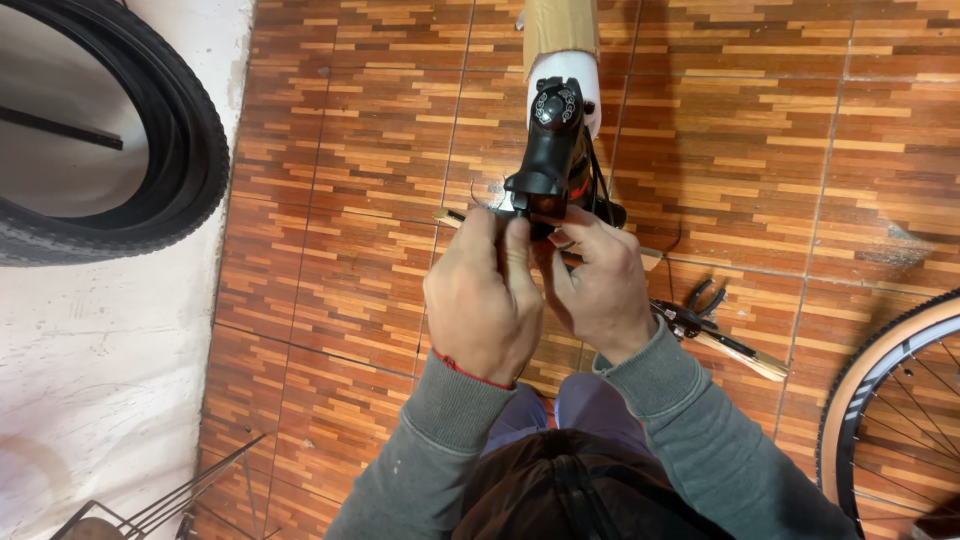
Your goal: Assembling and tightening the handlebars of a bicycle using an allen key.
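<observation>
1. Handlebar (745, 352) first, the biggest piece I'm working on: it runs slantwise above the wooden-patterned floor (350, 180), clamped under the black stem (552, 150), with a brake lever (695, 312) out on the right end.
2. My left hand (482, 300) is curled tight over the bar right at the stem; I can't tell what the fingertips pinch.
3. My right hand (600, 285) is closed beside it, thumb touching the left hand's fingers.
4. Thin black cables (600, 185) hang just beside the stem. I judge they could snag my fingers, or the bar could twist in the clamp if I press unevenly.
</observation>
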